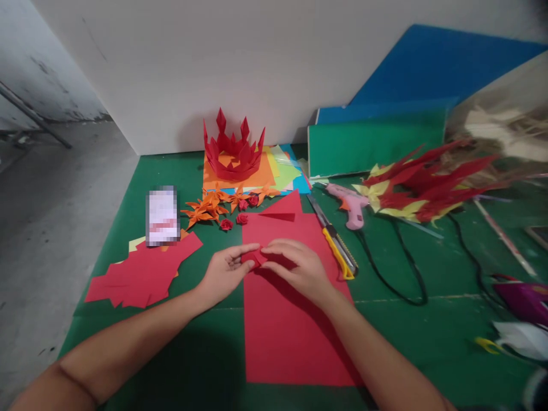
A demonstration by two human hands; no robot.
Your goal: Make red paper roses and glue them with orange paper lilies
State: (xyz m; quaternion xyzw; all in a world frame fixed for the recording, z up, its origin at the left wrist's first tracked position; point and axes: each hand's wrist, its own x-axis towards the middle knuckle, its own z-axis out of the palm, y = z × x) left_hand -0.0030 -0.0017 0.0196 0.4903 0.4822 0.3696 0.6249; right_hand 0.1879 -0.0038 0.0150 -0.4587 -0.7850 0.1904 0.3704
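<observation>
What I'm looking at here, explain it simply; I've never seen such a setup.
No machine here: one camera, worn on a person's head, looks forward and down. Their bare left hand and right hand hold a small red paper piece between them, over a large red paper sheet. Beyond, on the green tabletop, lie orange paper flowers and red paper roses; a spiky red paper crown stands on stacked coloured paper. To the right are a yellow utility knife and a pink hot glue gun.

The head view looks forward and down, close above a flat green tabletop point(402, 337), toward an upright off-white panel point(257, 63).
</observation>
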